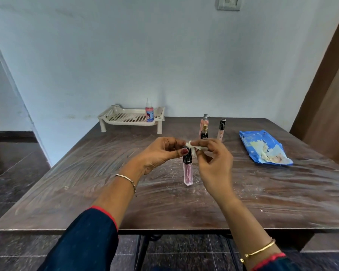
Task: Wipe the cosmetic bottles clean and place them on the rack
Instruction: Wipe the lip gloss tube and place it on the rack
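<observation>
My left hand (161,152) grips the black cap of a slim pink lip gloss tube (188,174), which hangs upright above the table's middle. My right hand (213,163) pinches a small white wipe (196,148) against the top of that cap. A beige perforated rack (125,119) stands at the table's far edge, with a pink spray bottle (149,113) upright on its right side. Behind my hands stand three more bottles: a pink spray bottle (204,124), a dark bottle with a gold cap (204,133) and a beige tube with a black cap (221,129).
A blue pack of wipes (264,148) lies on the right of the dark wooden table (86,182). The tabletop shows smeared streaks and specks. A blue wall rises behind the table, and a brown door stands at the right.
</observation>
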Tool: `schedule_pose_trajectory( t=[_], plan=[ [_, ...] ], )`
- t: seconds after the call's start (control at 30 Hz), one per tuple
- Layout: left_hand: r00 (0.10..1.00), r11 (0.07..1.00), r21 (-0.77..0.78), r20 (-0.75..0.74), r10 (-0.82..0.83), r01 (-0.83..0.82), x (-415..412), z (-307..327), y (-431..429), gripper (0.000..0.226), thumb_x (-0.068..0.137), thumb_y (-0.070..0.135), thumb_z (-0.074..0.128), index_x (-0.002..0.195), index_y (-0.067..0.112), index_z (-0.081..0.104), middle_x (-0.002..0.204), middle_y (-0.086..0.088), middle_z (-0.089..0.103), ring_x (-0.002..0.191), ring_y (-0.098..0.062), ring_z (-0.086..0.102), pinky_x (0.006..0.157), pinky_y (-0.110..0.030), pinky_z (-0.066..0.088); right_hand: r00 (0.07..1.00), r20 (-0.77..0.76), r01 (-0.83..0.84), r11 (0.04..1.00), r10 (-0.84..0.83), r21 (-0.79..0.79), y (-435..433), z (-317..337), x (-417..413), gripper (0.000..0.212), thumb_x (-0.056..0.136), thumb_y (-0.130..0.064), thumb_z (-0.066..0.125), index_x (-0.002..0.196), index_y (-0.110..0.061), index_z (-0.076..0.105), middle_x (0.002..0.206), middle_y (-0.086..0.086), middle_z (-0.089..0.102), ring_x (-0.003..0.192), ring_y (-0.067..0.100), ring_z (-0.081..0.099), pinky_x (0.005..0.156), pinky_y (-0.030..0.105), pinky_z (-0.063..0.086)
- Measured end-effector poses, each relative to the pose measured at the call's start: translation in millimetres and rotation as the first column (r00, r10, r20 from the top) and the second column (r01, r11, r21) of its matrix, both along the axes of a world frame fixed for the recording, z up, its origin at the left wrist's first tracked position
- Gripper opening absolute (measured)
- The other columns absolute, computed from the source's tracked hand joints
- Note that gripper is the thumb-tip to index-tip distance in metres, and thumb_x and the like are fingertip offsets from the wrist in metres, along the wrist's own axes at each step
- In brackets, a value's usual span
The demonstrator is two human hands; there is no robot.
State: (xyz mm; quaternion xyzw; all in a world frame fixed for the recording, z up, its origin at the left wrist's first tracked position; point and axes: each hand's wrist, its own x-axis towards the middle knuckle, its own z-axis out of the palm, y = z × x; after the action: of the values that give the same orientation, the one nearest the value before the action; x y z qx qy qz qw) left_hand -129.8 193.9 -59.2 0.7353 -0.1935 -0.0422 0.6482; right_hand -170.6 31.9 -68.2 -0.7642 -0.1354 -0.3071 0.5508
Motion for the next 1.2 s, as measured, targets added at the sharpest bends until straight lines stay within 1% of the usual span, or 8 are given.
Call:
schedule_pose_trajectory(
  t=[0.23,0.37,0.5,0.67,0.73,0.87,1.03,1.2],
  plan=[
    [0.996,1.0,-0.013,0.084,0.026,-0.025,-7,2,-2,0.033,0.081,0.009,0.071,0.111,0.015,0.061,0.095,-0.007,0.072,0.096,-0.019,0.067,0.086,-0.027,0.053,0.998,0.038,0.047,0.994,-0.044,-0.102,1,-8,1,0.024,0.082,0.004,0.065,0.094,-0.016,0.069,0.095,-0.011,0.062,0.092,-0.001,0.06,0.08,0.013,0.051],
    [0.971,0.984,0.118,0.214,0.107,-0.135,-11,0,-5,0.023,0.082,0.022,0.071,0.103,0.023,0.062,0.096,-0.001,0.071,0.093,-0.007,0.065,0.085,-0.019,0.05,0.997,0.065,0.048,0.993,-0.041,-0.106,-1,-10,2,0.024,0.082,0.005,0.064,0.093,-0.015,0.069,0.094,-0.009,0.062,0.092,-0.002,0.059,0.079,0.012,0.05],
    [0.955,0.973,0.138,0.26,0.142,-0.182,-12,-2,-7,0.023,0.082,0.023,0.07,0.104,0.022,0.063,0.096,0.002,0.07,0.092,-0.004,0.064,0.081,-0.013,0.049,0.994,0.103,0.054,0.99,-0.041,-0.128,-1,-10,4,0.022,0.083,0.005,0.064,0.096,-0.012,0.07,0.099,-0.006,0.061,0.092,0.003,0.06,0.08,0.018,0.053],
    [0.965,0.98,0.142,0.241,0.099,-0.136,-13,-2,-3,0.04,0.071,0.032,0.077,0.108,0.023,0.067,0.12,0.012,0.065,0.12,0.001,0.052,0.093,-0.012,0.038,0.981,0.192,0.085,0.963,-0.035,-0.256,-3,-11,3,0.028,0.08,0.01,0.064,0.099,-0.01,0.07,0.102,-0.003,0.06,0.091,0.003,0.058,0.08,0.015,0.052],
    [0.967,0.98,0.14,0.233,0.105,-0.14,-15,-2,-2,0.046,0.063,0.038,0.078,0.107,0.026,0.069,0.126,0.015,0.061,0.128,0.002,0.043,0.102,-0.02,0.03,0.969,0.248,0.099,0.939,-0.015,-0.33,-5,-11,0,0.026,0.079,0.011,0.065,0.098,-0.006,0.071,0.102,0.001,0.062,0.09,0.006,0.059,0.078,0.016,0.052],
    [0.965,0.976,0.162,0.242,0.101,-0.143,-18,-2,-1,0.044,0.062,0.042,0.077,0.104,0.031,0.071,0.128,0.017,0.059,0.131,0.001,0.04,0.111,-0.036,0.025,0.949,0.315,0.144,0.878,0.008,-0.456,-10,-14,-7,0.02,0.079,0.005,0.068,0.098,-0.001,0.071,0.101,0.007,0.063,0.084,0.019,0.064,0.069,0.029,0.057],
    [0.959,0.977,0.128,0.251,0.133,-0.169,-19,-3,-2,0.033,0.076,0.041,0.066,0.102,0.021,0.073,0.124,0.015,0.062,0.125,0.002,0.047,0.112,-0.045,0.032,0.979,0.201,0.1,0.775,0.035,-0.624,-11,-31,-17,0.018,0.081,-0.001,0.067,0.098,-0.002,0.07,0.09,0.004,0.058,0.072,0.02,0.06,0.056,0.035,0.055],
    [0.959,0.975,0.144,0.252,0.129,-0.169,-21,1,-4,0.028,0.08,0.039,0.06,0.101,0.025,0.073,0.119,0.015,0.063,0.12,0.002,0.05,0.11,-0.043,0.036,0.999,0.052,0.039,0.679,-0.001,-0.733,-11,-46,-24,0.018,0.079,0.003,0.066,0.094,-0.006,0.07,0.086,0.002,0.054,0.071,0.025,0.06,0.054,0.039,0.052]
  ],
)
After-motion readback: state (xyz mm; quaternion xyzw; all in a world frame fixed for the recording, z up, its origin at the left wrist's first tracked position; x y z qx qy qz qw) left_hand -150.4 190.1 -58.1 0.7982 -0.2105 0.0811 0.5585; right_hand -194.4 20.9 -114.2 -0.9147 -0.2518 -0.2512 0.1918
